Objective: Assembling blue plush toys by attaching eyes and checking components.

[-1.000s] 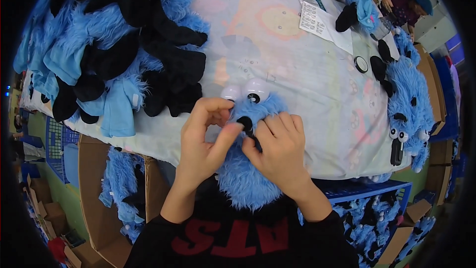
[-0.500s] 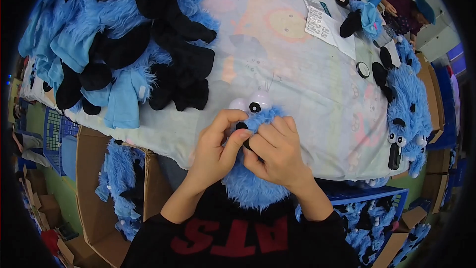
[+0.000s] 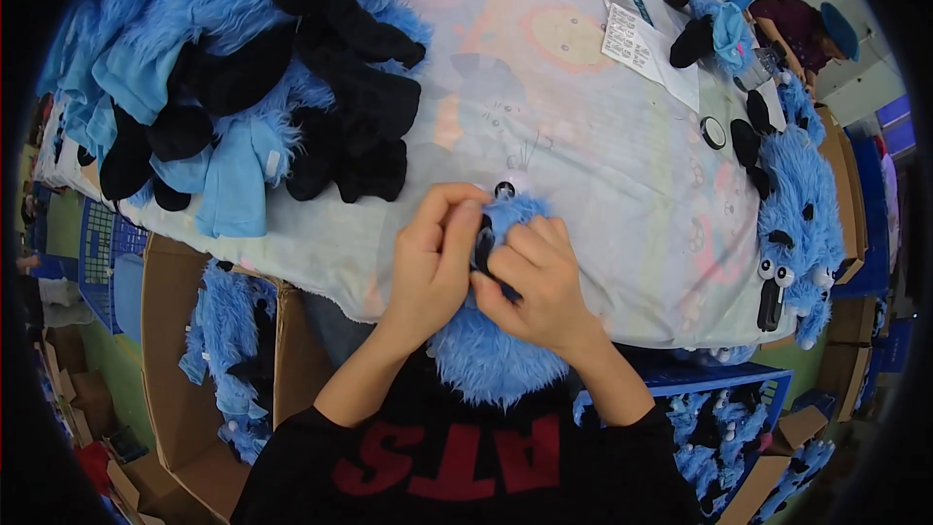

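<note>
A blue furry plush toy lies between my hands at the table's near edge, its body hanging toward my lap. One white-and-black eye shows at its top, partly screened by my fingers. My left hand is closed on the left side of the head, thumb and fingers pinching beside a black mouth piece. From the right, my right hand grips the head with its fingers curled in. Whatever lies right under the fingertips is hidden.
Blue and black plush skins are heaped at the left. Finished-looking plush toys lie along the right edge, near a tape roll and a printed sheet. A carton and a blue crate stand below; another person is far right.
The toy's head has turned between my hands, so less of the eyes shows. My left fingers have shifted upward and closed in along the black mouth piece.
</note>
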{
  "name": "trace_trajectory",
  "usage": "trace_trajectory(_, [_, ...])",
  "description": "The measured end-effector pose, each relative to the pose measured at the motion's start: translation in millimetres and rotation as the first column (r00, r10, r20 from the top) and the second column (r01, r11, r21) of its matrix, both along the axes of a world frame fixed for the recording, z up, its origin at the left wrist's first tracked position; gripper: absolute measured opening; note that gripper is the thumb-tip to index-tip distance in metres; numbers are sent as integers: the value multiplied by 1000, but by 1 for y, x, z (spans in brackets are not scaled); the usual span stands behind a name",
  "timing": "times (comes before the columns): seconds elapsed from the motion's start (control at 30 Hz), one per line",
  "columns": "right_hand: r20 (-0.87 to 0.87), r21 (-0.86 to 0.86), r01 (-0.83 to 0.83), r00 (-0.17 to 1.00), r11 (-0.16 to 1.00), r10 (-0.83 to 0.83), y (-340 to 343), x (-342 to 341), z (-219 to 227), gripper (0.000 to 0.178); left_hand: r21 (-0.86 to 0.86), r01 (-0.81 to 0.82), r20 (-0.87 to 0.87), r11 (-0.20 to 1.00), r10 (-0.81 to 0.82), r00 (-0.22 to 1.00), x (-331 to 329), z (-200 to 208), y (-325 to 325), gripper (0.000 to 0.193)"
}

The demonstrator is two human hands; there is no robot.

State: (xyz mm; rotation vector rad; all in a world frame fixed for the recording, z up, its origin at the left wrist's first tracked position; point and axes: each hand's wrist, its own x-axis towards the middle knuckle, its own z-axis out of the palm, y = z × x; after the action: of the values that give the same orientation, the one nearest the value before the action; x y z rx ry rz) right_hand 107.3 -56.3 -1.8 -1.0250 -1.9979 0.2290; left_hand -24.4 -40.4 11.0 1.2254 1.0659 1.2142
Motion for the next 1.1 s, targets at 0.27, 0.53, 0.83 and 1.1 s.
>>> trace_trajectory(0.27, [-192, -71, 76, 977, 995, -88, -8, 12, -2, 8, 217, -1, -136, 976, 31, 990, -11, -17, -12, 21])
trace_trajectory(0.53, [-369, -298, 195, 879, 934, -301, 7, 6, 16, 10, 216, 46, -204, 975, -1, 979, -5, -22, -7, 23])
trace_trajectory(0.83, [-344, 6, 189, 922, 982, -175, 6, 8, 6, 14, 435, -60, -22, 898, 77, 997, -5, -25, 2, 22])
trace_trajectory(1.1, [-398, 207, 241, 906, 948, -144, 4, 12, -2, 17, 502, 44, -257, 864, 101, 961, -4, -8, -4, 45])
